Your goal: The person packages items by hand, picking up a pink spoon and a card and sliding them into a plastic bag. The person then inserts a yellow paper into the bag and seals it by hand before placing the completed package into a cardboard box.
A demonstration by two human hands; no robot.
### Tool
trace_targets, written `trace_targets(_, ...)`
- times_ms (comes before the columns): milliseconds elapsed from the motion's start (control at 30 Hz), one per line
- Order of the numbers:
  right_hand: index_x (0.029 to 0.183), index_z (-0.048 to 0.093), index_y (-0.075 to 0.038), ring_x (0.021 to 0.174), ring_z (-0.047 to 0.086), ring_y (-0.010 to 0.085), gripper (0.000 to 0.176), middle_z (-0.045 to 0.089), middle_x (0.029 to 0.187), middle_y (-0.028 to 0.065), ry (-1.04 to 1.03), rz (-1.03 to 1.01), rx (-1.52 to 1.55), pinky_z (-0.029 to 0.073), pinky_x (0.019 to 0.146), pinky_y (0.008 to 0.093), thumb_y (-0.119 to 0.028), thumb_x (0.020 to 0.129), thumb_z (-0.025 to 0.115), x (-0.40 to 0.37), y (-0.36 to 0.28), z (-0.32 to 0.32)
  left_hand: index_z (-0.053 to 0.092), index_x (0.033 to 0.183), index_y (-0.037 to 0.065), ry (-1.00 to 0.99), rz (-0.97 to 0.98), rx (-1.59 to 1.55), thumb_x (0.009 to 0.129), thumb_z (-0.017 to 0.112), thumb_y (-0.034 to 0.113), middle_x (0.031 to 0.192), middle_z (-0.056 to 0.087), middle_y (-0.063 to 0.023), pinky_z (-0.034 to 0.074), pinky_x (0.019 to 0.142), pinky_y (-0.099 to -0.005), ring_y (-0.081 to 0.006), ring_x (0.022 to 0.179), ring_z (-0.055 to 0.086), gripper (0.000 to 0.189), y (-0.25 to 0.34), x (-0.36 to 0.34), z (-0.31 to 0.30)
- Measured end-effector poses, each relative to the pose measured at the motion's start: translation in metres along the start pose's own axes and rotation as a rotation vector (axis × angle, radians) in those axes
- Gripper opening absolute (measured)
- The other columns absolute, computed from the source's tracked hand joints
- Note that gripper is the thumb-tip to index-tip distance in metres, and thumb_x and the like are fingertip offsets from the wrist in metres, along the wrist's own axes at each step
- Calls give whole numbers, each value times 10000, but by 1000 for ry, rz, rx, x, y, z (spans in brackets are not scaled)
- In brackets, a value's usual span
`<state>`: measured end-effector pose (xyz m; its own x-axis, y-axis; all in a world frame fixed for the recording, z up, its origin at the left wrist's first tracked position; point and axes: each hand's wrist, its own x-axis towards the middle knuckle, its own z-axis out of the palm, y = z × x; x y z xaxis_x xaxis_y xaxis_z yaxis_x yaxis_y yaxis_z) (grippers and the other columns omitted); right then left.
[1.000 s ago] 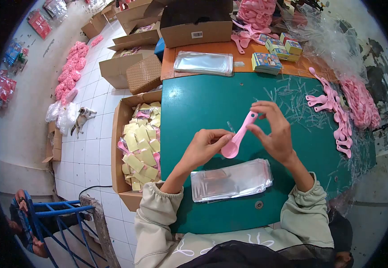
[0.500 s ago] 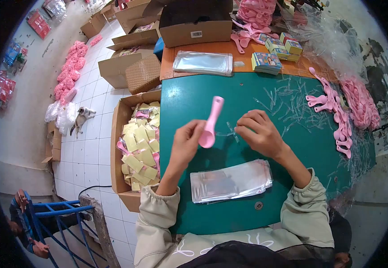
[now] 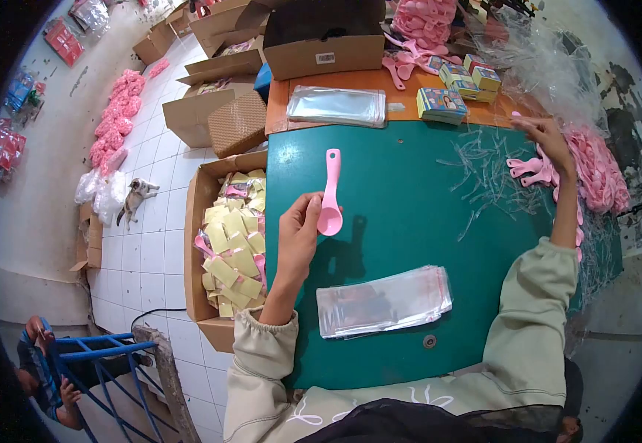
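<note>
A pink spoon [image 3: 330, 218] with a hole in its handle stands upright in my left hand [image 3: 299, 229], pinched between thumb and fingers above the green table. My right hand [image 3: 550, 144] is stretched out over the far right of the table, its fingers extended and apart. Beneath and beside it lie pink spoons [image 3: 531, 171], partly hidden by the hand and forearm. Clear plastic strips [image 3: 483, 166] are scattered just left of that hand. A stack of clear plastic sleeves [image 3: 384, 301] rests on the table between my forearms.
Left of the table, an open carton [image 3: 194, 244] holds yellow-carded packets with pink spoons. Along the back are a cardboard box [image 3: 325, 55], more clear sleeves [image 3: 336, 105], small printed boxes [image 3: 441, 105] and bundled spoons [image 3: 594, 170]. A cat [image 3: 138, 198] and another person [image 3: 48, 369] are at the left.
My right hand has moved from near the spoon to the far right, and the clear strip beside it is gone from there. The spoon in my left hand has shifted slightly left and turned more upright.
</note>
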<state>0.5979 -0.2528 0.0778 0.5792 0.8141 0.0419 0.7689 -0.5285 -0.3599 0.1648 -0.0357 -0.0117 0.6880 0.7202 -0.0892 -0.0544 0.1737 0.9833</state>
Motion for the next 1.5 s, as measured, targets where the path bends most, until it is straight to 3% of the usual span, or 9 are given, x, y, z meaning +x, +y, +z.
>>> trace_targets(100,1042,624,21,974,600,244,243,631,1060,143,-142,245,-389,465,803,316,-111,860,530,-7,-16,-23,594,1022,-14,51,-3,-42,952,472,213,796,590,18,360,552,-182,-21,651,463,267,2,-2,4)
trace_targets(167,1059,630,-9,968,608,220,246,651,1020,106,-90,233,-53,468,789,293,-83,845,536,-8,-19,-25,596,1017,-11,50,7,-44,943,490,207,788,581,30,371,571,-180,-24,662,474,253,1,1,4)
trace_targets(233,1086,622,-25,939,620,224,277,663,972,101,40,105,1084,469,775,290,-52,823,536,-8,8,-20,596,1015,-10,40,1,-37,934,508,194,791,582,30,388,596,-181,-28,682,493,236,0,-3,4)
trace_targets(400,1139,570,14,1015,582,221,332,584,1143,111,-256,335,-139,467,863,346,-82,820,574,14,39,-37,589,1014,-11,-50,23,6,909,542,145,842,612,-3,438,680,-194,-48,769,557,194,5,-1,13)
trace_targets(600,1157,577,-55,926,596,186,435,635,995,130,144,-49,121,458,796,302,-365,852,593,3,23,-4,583,1008,-7,-173,73,85,887,566,137,865,623,-26,457,718,-215,-73,794,580,188,2,-2,17)
trace_targets(667,1262,481,-55,889,579,149,557,608,1015,110,-30,-10,728,464,771,262,-347,817,646,-26,-64,3,587,1003,0,-233,45,84,880,574,136,853,623,-24,467,721,-225,-79,797,585,184,6,-6,21)
trace_targets(867,1224,520,-69,767,555,102,434,584,993,57,-274,-430,895,473,660,226,-152,815,642,-100,-193,81,556,1086,12,-550,145,328,843,616,116,945,618,-60,519,691,-266,-121,880,597,271,20,-21,53)
trace_targets(1200,979,579,-8,635,513,62,122,579,753,13,382,-209,870,424,567,186,-81,904,515,-108,-181,58,565,910,64,-605,363,858,795,657,255,830,545,-101,477,628,-368,-244,753,590,242,-9,-41,70)
trace_targets(1500,879,589,8,510,528,61,99,553,640,15,-329,-133,696,409,431,214,-67,827,627,-123,-195,59,584,830,33,-615,65,556,798,668,163,780,659,-86,498,627,-263,-159,681,642,158,-5,-27,60)
